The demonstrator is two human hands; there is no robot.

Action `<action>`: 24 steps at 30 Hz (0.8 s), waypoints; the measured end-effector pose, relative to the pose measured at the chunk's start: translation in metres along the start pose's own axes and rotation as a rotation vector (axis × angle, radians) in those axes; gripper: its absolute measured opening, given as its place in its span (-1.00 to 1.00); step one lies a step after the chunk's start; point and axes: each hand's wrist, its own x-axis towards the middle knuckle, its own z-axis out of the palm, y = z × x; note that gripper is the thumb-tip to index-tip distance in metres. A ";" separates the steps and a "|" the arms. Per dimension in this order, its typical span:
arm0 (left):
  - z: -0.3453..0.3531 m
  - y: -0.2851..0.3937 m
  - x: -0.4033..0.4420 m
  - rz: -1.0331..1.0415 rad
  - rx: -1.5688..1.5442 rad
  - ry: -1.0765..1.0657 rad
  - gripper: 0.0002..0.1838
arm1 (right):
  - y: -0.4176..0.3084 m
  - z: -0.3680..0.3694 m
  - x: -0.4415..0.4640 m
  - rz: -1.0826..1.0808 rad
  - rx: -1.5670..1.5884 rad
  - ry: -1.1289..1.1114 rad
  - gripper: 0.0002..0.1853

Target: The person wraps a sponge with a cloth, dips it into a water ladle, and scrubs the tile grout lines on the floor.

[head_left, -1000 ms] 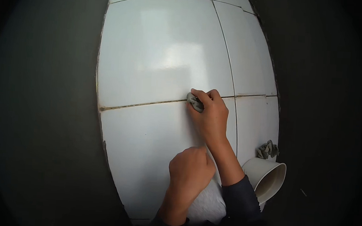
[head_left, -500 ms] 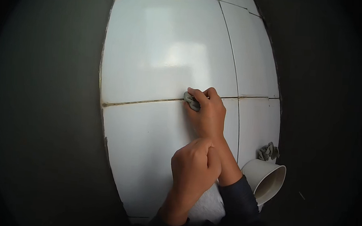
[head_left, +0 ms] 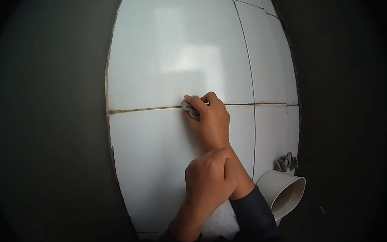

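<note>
My right hand pinches a crumpled grey cloth and presses it on the dark grout line between two white tiles. Part of the cloth is hidden under the fingers. Closer to me, my left hand is closed like a fist, overlapping my right wrist. Whether it touches that wrist, or has anything inside it, is hidden.
A white tub, tipped toward the right, stands at the lower right with murky contents. Just behind it lies a second crumpled grey cloth. Dark grey surfaces flank the tiled strip.
My right hand has slid left along the grout line with the cloth. My left hand has barely shifted.
</note>
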 end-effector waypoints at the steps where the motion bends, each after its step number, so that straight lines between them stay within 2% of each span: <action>1: -0.002 0.000 0.001 0.008 0.039 0.022 -0.83 | -0.004 0.001 0.001 -0.002 -0.017 -0.025 -0.66; 2: -0.004 -0.002 0.001 0.010 0.040 0.014 -0.83 | -0.006 0.000 0.001 -0.001 -0.037 -0.052 -0.64; 4: -0.005 -0.004 0.001 -0.052 0.006 -0.079 -0.86 | 0.011 -0.017 0.002 0.152 0.008 -0.056 -0.64; 8: -0.001 -0.001 0.000 -0.046 -0.037 -0.021 -0.81 | 0.079 -0.056 -0.007 0.354 0.005 0.165 -0.66; 12: 0.004 0.003 -0.002 -0.026 -0.038 -0.042 -0.80 | 0.070 -0.053 -0.004 0.345 -0.115 0.198 -0.66; 13: 0.005 0.003 -0.002 -0.012 -0.044 -0.032 -0.80 | 0.056 -0.044 -0.004 0.270 -0.068 0.183 -0.67; 18: -0.001 -0.005 -0.001 -0.006 -0.024 -0.043 -0.85 | 0.000 -0.005 -0.001 0.077 -0.049 -0.030 -0.63; 20: -0.001 -0.005 0.000 -0.019 -0.025 -0.053 -0.85 | 0.014 -0.020 0.000 0.182 0.067 -0.049 -0.63; 21: -0.002 -0.005 0.000 -0.030 -0.023 -0.067 -0.85 | 0.033 -0.028 -0.003 0.163 0.052 0.020 -0.66; 22: -0.003 -0.004 0.000 -0.044 -0.018 -0.078 -0.85 | 0.044 -0.042 -0.003 0.283 0.067 0.041 -0.67; 24: -0.004 -0.002 0.000 -0.054 -0.017 -0.081 -0.85 | 0.076 -0.057 -0.007 0.336 0.024 0.170 -0.66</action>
